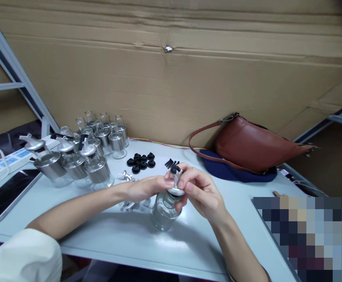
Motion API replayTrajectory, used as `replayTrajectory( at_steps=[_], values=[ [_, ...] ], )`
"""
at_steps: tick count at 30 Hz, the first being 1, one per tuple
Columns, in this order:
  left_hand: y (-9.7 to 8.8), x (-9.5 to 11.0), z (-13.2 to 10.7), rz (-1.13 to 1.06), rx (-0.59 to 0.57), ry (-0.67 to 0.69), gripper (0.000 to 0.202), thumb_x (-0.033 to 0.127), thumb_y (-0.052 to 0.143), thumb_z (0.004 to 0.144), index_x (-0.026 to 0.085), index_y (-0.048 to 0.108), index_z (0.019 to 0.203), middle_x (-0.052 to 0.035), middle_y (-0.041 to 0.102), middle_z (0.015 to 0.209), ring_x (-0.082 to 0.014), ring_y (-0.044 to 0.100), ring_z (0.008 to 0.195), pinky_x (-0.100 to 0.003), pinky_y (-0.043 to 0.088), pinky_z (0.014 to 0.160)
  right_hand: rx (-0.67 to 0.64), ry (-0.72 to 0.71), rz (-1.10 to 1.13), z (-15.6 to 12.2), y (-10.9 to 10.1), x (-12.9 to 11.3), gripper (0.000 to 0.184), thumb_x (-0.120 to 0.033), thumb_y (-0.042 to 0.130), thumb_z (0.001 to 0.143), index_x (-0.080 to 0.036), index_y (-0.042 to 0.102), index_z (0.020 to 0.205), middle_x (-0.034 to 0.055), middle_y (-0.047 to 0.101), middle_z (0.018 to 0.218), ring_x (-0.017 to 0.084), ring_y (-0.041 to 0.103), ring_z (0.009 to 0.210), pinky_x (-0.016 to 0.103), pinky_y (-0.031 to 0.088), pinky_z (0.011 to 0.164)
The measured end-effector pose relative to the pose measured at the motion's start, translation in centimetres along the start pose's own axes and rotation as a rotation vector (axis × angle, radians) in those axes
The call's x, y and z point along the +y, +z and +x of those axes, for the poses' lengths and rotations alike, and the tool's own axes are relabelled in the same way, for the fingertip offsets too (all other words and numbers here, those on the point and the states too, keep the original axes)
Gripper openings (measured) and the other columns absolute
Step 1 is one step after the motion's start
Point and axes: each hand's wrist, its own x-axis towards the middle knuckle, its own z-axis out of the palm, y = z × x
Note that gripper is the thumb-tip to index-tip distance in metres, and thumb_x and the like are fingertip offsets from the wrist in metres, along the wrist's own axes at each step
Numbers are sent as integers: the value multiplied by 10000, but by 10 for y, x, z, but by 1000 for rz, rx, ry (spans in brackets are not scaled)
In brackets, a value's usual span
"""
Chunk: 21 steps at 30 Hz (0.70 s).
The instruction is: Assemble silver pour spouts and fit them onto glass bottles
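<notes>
In front of me a glass bottle (162, 214) stands on the table, with a silver pour spout cap (176, 191) on its neck. My left hand (152, 187) is closed at the spout's left side, its thumb by a small black piece on top. My right hand (202, 192) pinches the spout from the right, with one fingertip lower at the bottle neck. Fingers partly cover the spout and neck. Behind my left wrist lie several silver spout parts (127, 176). Small black pins (171, 163) are just beyond my hands, and several black stoppers (143, 164) are grouped farther left.
At left stand capped bottles (96, 168) and, behind them, several open-necked ones (117, 139). A power strip (9, 160) and a black-screened tablet (8, 196) lie far left. A brown bag (247, 145) rests on dark blue cloth (226, 168) at right. Cardboard (159, 90) walls the back.
</notes>
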Motion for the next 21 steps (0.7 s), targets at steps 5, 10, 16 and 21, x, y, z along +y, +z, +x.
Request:
replayTrajectory(
  at_steps=[5, 10, 16, 21],
  values=[
    [-1, 2, -1, 26, -23, -25, 494, 646, 468, 798, 160, 547, 750, -41, 551, 728, -193, 502, 754, -323, 415, 788, -28, 5, -1, 0, -2, 1, 139, -380, 719, 787, -247, 721, 750, 51, 603, 988, 127, 610, 628, 273, 578, 509],
    [-1, 3, 0, 14, -40, -24, 482, 632, 475, 794, 157, 538, 746, -42, 532, 745, -191, 496, 769, -308, 404, 766, -104, 12, 56, 1, -4, 0, 64, -328, 713, 799, -272, 745, 794, 38, 588, 980, 126, 622, 652, 266, 587, 495],
    [0, -1, 1, -42, -19, -45, 442, 604, 562, 741, 164, 525, 761, -27, 548, 723, -189, 509, 754, -322, 412, 773, -111, 21, 52, 4, -9, 2, 60, -304, 782, 723, -257, 746, 728, 53, 636, 937, 180, 640, 821, 317, 609, 631],
    [-2, -8, -1, -91, -6, -43, 420, 565, 627, 749, 163, 530, 825, -19, 568, 766, -168, 530, 764, -343, 414, 835, -183, -9, 42, 6, -12, 4, 60, -287, 807, 694, -270, 755, 719, 41, 648, 928, 198, 618, 972, 399, 534, 888]
  ],
)
